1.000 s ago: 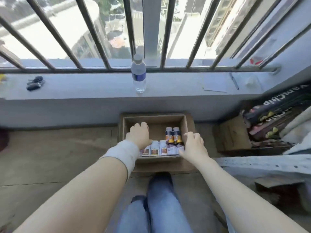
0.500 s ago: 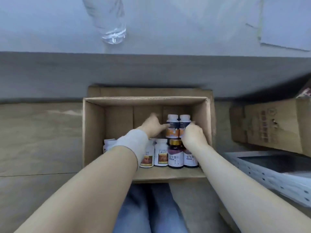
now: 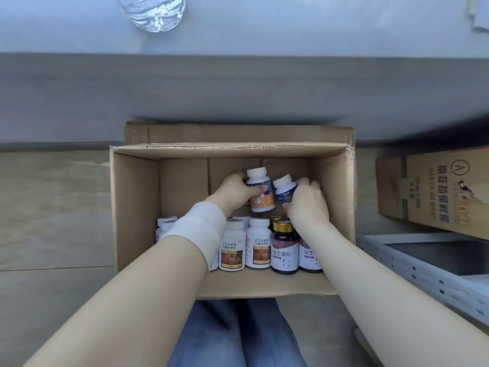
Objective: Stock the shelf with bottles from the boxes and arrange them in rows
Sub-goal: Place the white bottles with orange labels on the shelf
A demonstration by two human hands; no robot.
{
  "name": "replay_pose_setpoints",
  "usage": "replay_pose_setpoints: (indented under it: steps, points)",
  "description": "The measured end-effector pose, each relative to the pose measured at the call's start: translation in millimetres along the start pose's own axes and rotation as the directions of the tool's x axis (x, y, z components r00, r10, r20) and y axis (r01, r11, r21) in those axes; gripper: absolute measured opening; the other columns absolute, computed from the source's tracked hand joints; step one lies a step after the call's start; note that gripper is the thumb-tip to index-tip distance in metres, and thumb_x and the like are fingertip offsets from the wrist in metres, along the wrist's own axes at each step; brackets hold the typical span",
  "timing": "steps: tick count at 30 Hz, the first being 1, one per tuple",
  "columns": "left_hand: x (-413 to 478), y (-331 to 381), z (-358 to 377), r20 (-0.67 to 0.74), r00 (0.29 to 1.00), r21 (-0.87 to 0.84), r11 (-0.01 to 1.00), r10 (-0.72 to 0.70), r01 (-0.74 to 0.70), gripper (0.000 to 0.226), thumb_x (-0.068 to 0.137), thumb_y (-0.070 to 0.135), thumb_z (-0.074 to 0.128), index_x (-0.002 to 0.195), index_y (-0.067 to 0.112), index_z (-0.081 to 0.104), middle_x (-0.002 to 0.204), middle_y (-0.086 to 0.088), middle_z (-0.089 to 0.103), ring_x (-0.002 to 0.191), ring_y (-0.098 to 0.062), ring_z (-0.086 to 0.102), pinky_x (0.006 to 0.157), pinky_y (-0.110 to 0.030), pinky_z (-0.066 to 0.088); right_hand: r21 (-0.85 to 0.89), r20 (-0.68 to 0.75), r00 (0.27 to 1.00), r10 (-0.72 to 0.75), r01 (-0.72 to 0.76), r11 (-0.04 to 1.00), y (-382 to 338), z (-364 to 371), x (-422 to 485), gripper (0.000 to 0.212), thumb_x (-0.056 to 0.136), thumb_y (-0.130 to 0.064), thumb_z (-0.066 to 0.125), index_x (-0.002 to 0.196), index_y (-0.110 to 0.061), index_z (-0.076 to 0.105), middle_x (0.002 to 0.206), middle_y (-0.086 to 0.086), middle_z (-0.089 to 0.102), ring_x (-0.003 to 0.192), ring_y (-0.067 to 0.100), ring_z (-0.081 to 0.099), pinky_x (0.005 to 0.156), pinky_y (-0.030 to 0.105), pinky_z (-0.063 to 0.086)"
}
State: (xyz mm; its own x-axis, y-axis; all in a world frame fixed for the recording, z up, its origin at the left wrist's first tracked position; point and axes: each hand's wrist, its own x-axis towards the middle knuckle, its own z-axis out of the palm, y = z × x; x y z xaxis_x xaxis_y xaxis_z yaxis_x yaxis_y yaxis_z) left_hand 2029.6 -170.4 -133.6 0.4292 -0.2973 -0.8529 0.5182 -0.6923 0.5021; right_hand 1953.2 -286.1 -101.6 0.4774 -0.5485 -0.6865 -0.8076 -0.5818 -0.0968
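1. The upright bottle [image 3: 260, 193] and the tilted bottle [image 3: 284, 193], both white-capped with blue and orange labels, were inside the cardboard box [image 3: 135, 207], about its middle and just behind the row along its near edge.
2. The step in hand looked like taking this pair out for stocking. The next move would call for lifting both clear of the box walls without knocking the standing row, then carrying them to the shelf [image 3: 423, 268].
3. The left hand [image 3: 235, 192] had its fingers [image 3: 239, 176] curled round the upright bottle, thumb across the label.
4. The right hand [image 3: 308, 202] had its fingers [image 3: 304, 181] wrapped closely over the tilted bottle, which leaned toward the other one.
5. White bottles [image 3: 258, 245] stood along the near edge, with dark gold-capped bottles [image 3: 284, 250] toward the near right corner.
6. The grey metal shelf lay right of the box, and a second box [image 3: 434, 192] stood beyond it.
7. A water bottle [image 3: 156, 11] stood on the ledge above.
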Motion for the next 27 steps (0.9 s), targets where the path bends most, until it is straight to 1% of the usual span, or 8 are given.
replay_pose_setpoints:
  steps: [3, 7, 12, 14, 17, 19, 23, 27]
  points:
    - [-1.9, -4.9, -17.6, -0.026, 0.999, -0.086, 0.996, -0.024, 0.021, 0.048, 0.082, 0.019, 0.071, 0.123, 0.003, 0.053, 0.116, -0.010, 0.063, 0.104, -0.020, 0.061, 0.096, -0.031, 0.047, 0.045, 0.074, 0.997, 0.031, -0.034, 0.998, -0.8, 4.4, 5.8, 0.055, 0.079, -0.014, 0.071, 0.124, 0.000, 0.042, 0.130, 0.019, 0.046, 0.120, 0.034, 0.049, 0.093, 0.037, 0.043]
    - [-22.7, -2.1, -36.1, -0.001, 1.000, -0.173, 0.985, -0.017, 0.017, 0.032, 0.084, 0.021, 0.069, 0.112, 0.011, 0.057, 0.110, -0.010, 0.065, 0.104, -0.024, 0.064, 0.099, -0.039, 0.049, 0.124, 0.039, 0.999, -0.010, 0.005, 0.992, -2.6, -7.1, -1.9, 0.053, 0.076, -0.018, 0.074, 0.119, -0.001, 0.047, 0.125, 0.017, 0.048, 0.114, 0.034, 0.052, 0.088, 0.036, 0.044]
    - [-96.6, 25.0, -53.7, -0.016, 0.997, -0.182, 0.980, 0.080, -0.081, 0.030, 0.087, 0.025, 0.064, 0.115, 0.019, 0.054, 0.100, 0.001, 0.065, 0.090, -0.013, 0.063, 0.081, -0.027, 0.052, 0.331, -0.012, 0.997, -0.077, 0.077, 0.941, -2.6, -60.9, -54.2, 0.054, 0.072, -0.032, 0.076, 0.116, -0.011, 0.054, 0.117, 0.011, 0.056, 0.103, 0.026, 0.057, 0.082, 0.032, 0.045]
    - [-138.1, 40.4, -57.1, -0.015, 0.991, -0.179, 0.974, 0.135, -0.136, 0.027, 0.087, 0.025, 0.064, 0.112, 0.022, 0.053, 0.098, 0.002, 0.065, 0.088, -0.011, 0.063, 0.082, -0.028, 0.052, 0.417, -0.016, 0.996, -0.092, 0.090, 0.905, 1.5, -87.8, -91.1, 0.054, 0.073, -0.034, 0.075, 0.118, -0.012, 0.054, 0.119, 0.008, 0.053, 0.105, 0.023, 0.056, 0.083, 0.030, 0.045]
    - [-208.9, 64.2, -55.7, 0.004, 0.972, -0.157, 0.961, 0.233, -0.229, 0.027, 0.088, 0.027, 0.062, 0.114, 0.019, 0.055, 0.099, 0.000, 0.066, 0.089, -0.014, 0.064, 0.088, -0.034, 0.052, 0.610, 0.015, 0.997, -0.074, 0.049, 0.791, 18.3, -125.9, -162.7, 0.050, 0.076, -0.031, 0.074, 0.119, -0.015, 0.053, 0.118, 0.003, 0.055, 0.103, 0.018, 0.056, 0.082, 0.030, 0.047]
    - [-254.7, 76.4, -50.3, 0.052, 0.952, -0.135, 0.947, 0.301, -0.292, 0.030, 0.090, 0.028, 0.060, 0.118, 0.019, 0.053, 0.104, -0.002, 0.066, 0.092, -0.014, 0.064, 0.086, -0.030, 0.053, 0.724, 0.007, 0.998, -0.058, 0.035, 0.689, 35.4, -144.1, -214.8, 0.044, 0.078, -0.025, 0.073, 0.117, -0.016, 0.054, 0.109, 0.001, 0.061, 0.093, 0.013, 0.059, 0.079, 0.025, 0.044]
    - [-344.8, 92.4, -29.2, 0.229, 0.889, -0.093, 0.918, 0.397, -0.386, 0.029, 0.094, 0.028, 0.054, 0.121, 0.019, 0.047, 0.107, -0.002, 0.063, 0.092, -0.012, 0.064, 0.087, -0.028, 0.052, 0.881, -0.062, 0.997, 0.042, 0.035, 0.472, 74.7, -156.9, -318.6, 0.030, 0.083, -0.015, 0.067, 0.110, -0.013, 0.053, 0.094, -0.004, 0.062, 0.076, 0.002, 0.057, 0.057, 0.006, 0.045]
    - [-438.9, 103.7, 6.9, 0.447, 0.775, -0.178, 0.894, 0.446, -0.412, 0.014, 0.094, 0.016, 0.055, 0.106, 0.015, 0.049, 0.093, -0.002, 0.062, 0.080, -0.012, 0.069, 0.075, -0.028, 0.057, 0.953, -0.118, 0.977, 0.180, 0.061, 0.298, 118.3, -156.9, -421.8, 0.032, 0.087, -0.012, 0.061, 0.117, -0.007, 0.051, 0.100, 0.001, 0.061, 0.083, 0.007, 0.057, 0.071, 0.016, 0.048]
